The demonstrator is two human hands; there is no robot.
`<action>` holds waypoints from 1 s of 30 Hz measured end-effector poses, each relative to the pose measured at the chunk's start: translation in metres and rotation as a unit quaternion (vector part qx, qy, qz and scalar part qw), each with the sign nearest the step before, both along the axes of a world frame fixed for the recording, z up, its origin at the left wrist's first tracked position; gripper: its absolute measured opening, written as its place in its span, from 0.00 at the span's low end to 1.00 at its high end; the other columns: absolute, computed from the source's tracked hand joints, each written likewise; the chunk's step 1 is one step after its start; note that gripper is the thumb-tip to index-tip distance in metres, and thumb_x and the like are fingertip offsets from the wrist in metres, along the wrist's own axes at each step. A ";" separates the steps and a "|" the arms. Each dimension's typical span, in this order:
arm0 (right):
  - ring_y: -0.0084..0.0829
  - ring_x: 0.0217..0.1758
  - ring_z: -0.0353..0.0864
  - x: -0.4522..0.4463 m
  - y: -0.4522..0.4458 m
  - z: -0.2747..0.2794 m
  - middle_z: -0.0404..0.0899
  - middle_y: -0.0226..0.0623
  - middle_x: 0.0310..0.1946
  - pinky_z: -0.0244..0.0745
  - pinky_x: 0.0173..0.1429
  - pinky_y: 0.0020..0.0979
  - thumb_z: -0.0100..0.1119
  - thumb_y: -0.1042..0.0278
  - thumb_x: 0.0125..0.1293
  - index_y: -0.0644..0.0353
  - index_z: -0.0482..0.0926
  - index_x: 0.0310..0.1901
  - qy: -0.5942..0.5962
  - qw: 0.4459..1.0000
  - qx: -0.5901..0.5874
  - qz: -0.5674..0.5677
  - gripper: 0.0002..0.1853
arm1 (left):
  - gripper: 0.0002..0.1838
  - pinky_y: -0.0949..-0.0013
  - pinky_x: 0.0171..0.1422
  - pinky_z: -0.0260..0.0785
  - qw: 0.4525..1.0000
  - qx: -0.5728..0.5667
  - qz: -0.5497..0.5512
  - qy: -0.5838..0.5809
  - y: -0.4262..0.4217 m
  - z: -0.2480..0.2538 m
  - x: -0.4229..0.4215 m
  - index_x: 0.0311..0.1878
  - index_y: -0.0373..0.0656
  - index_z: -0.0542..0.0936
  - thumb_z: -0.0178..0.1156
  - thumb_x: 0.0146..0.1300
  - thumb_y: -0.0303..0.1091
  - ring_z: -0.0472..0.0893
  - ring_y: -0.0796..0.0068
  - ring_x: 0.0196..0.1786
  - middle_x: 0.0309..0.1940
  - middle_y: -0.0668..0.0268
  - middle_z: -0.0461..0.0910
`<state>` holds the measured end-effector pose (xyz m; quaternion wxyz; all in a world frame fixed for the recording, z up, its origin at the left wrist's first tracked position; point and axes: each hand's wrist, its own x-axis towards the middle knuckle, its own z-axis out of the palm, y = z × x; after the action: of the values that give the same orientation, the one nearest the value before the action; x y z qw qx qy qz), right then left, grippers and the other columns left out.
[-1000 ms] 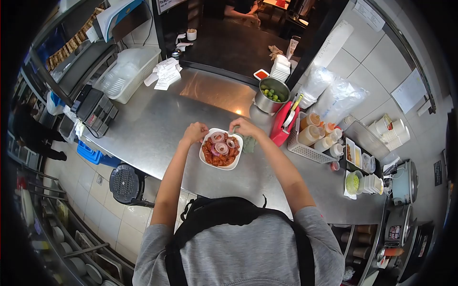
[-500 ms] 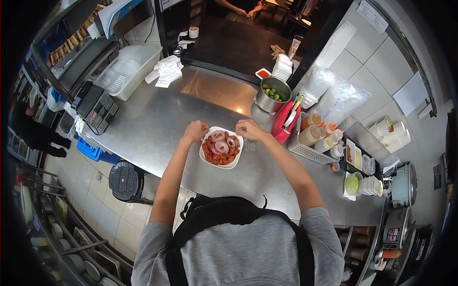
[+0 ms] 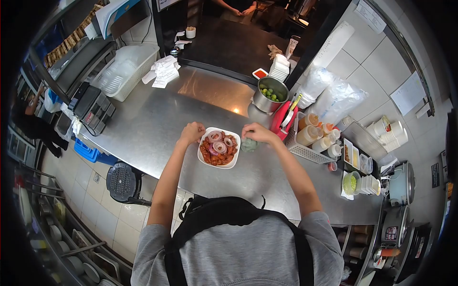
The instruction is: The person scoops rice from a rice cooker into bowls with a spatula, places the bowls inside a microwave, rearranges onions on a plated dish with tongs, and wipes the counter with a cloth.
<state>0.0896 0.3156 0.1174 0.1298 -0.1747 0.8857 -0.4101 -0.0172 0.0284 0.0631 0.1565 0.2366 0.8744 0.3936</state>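
White sq. bowl is set on the s/s counter, in front of the person, btwn the two hands. It is filled w/ red-sauced food, topped w/ sliced onion rings.

L hand is held at the bowl's upper-L corner, fingers bent inward; whether the rim is touched or gripped can't be told, nor how wide the fingers are parted. R hand is held just off the bowl's upper-R side, over a greenish cloth, thumb & fingers brought close together; whether any cloth is pinched can't be made out. The cloth is crumpled on the counter, R of the bowl.

Beyond the R hand, a metal pot is seen w/ green round fruit inside; a red item is placed nr it, next to a white basket packed w/ sauce bottles. Paper slips are piled at the counter's far edge, upper L, nr a white crate of clear plastic containers. Another person's hands are seen past the pass-through opening, well apart.
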 end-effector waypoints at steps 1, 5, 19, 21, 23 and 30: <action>0.36 0.40 0.76 0.013 0.003 0.012 0.76 0.37 0.35 0.70 0.47 0.32 0.53 0.79 0.49 0.58 0.81 0.33 0.005 0.998 -0.065 -0.005 0.10 | 0.07 0.70 0.32 0.76 1.000 0.014 0.005 -0.014 -0.003 -0.001 0.002 0.32 0.39 0.81 0.58 0.54 0.32 0.82 0.71 0.22 0.24 0.61 0.82; 0.37 0.41 0.76 0.077 0.008 0.078 0.76 0.36 0.35 0.71 0.45 0.31 0.55 0.82 0.49 0.58 0.80 0.34 0.155 0.987 -0.003 -0.051 0.11 | 0.06 0.73 0.24 0.75 0.996 0.054 0.025 -0.065 -0.010 0.011 0.015 0.31 0.36 0.79 0.58 0.55 0.29 0.82 0.74 0.21 0.23 0.60 0.81; 0.31 0.35 0.78 0.103 -0.028 0.000 0.77 0.36 0.32 0.73 0.39 0.28 0.61 0.81 0.47 0.64 0.78 0.29 0.168 0.953 -0.038 -0.248 0.05 | 0.08 0.72 0.26 0.78 0.949 0.175 0.042 -0.260 -0.020 0.007 0.039 0.40 0.32 0.74 0.52 0.57 0.24 0.82 0.71 0.23 0.25 0.57 0.80; 0.25 0.32 0.78 0.102 -0.037 -0.028 0.78 0.33 0.30 0.73 0.37 0.25 0.61 0.82 0.47 0.64 0.78 0.30 0.101 0.944 -0.109 -0.296 0.07 | 0.12 0.71 0.27 0.78 0.925 0.217 0.044 -0.310 -0.022 0.005 0.056 0.46 0.32 0.70 0.51 0.58 0.23 0.82 0.69 0.24 0.26 0.55 0.79; 0.20 0.30 0.77 0.109 -0.043 -0.042 0.79 0.30 0.28 0.72 0.35 0.23 0.60 0.83 0.47 0.63 0.78 0.30 0.036 0.930 -0.130 -0.341 0.08 | 0.17 0.71 0.28 0.79 0.908 0.242 0.026 -0.341 -0.023 -0.008 0.062 0.52 0.33 0.66 0.50 0.59 0.23 0.82 0.67 0.25 0.28 0.54 0.79; 0.16 0.29 0.75 0.131 -0.046 -0.059 0.79 0.27 0.26 0.71 0.35 0.20 0.60 0.83 0.51 0.62 0.80 0.34 0.032 0.857 -0.271 -0.438 0.08 | 0.18 0.69 0.41 0.78 0.875 0.303 0.034 -0.376 -0.017 -0.015 0.110 0.56 0.39 0.57 0.46 0.65 0.25 0.82 0.64 0.37 0.42 0.51 0.76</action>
<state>0.2202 0.2695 0.0582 -0.1442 0.1900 0.7281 -0.6426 0.0932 0.0113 0.0484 0.3803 0.0763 0.5951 0.7039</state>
